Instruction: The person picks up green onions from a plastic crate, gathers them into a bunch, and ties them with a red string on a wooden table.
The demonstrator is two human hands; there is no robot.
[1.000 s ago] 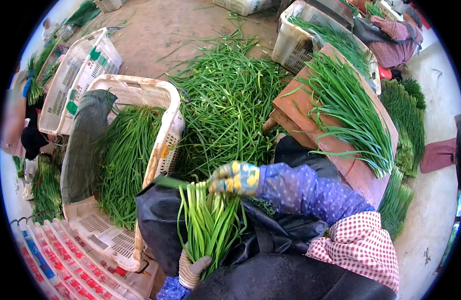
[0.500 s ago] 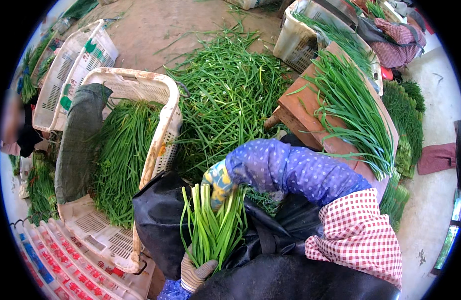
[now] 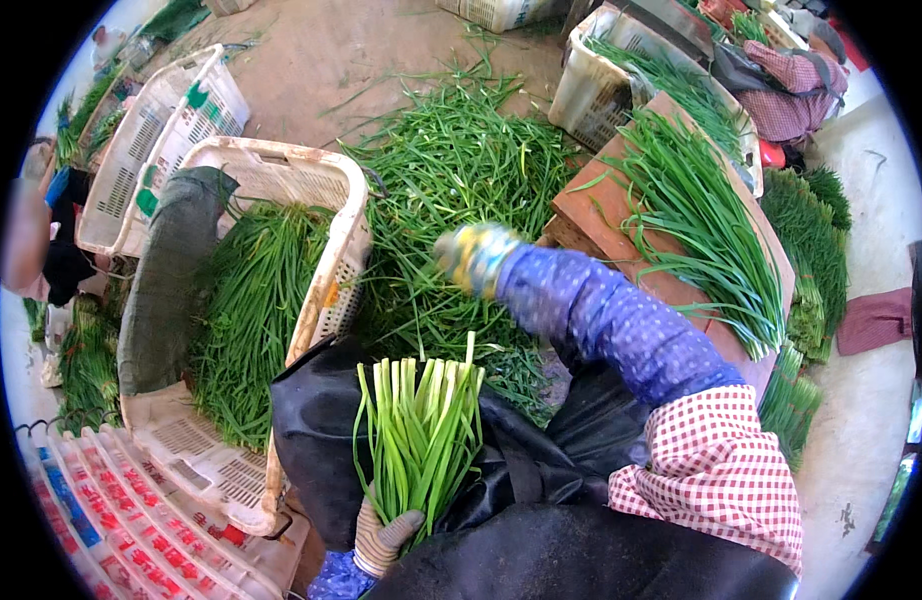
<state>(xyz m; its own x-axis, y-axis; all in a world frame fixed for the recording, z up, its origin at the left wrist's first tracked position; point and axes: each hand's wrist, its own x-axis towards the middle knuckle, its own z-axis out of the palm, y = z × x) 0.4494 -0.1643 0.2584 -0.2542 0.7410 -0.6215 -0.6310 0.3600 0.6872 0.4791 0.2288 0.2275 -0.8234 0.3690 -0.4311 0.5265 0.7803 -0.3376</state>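
My left hand (image 3: 383, 535), in a striped glove, is closed around the lower part of a bunch of Chinese chives (image 3: 421, 425). Their pale cut ends point away from me, above my black apron (image 3: 571, 540). My right hand (image 3: 469, 257), in a yellow and blue patterned glove, reaches over a large loose heap of green leaves (image 3: 471, 165) on the floor. Motion smears its fingers, so I cannot tell whether they hold anything. A purple dotted sleeve covers that arm.
A white plastic crate (image 3: 356, 225) of chives, with dark cloth over one side, stands left. More chives lie on a brown board (image 3: 606, 205) at right, beside stacked bundles (image 3: 801, 250). A red-and-white crate (image 3: 151, 520) sits lower left. People are at the far left and upper right.
My right hand has moved from the bunch's cut ends up and away, over the heap. The bunch stays in my left hand, its ends now more even.
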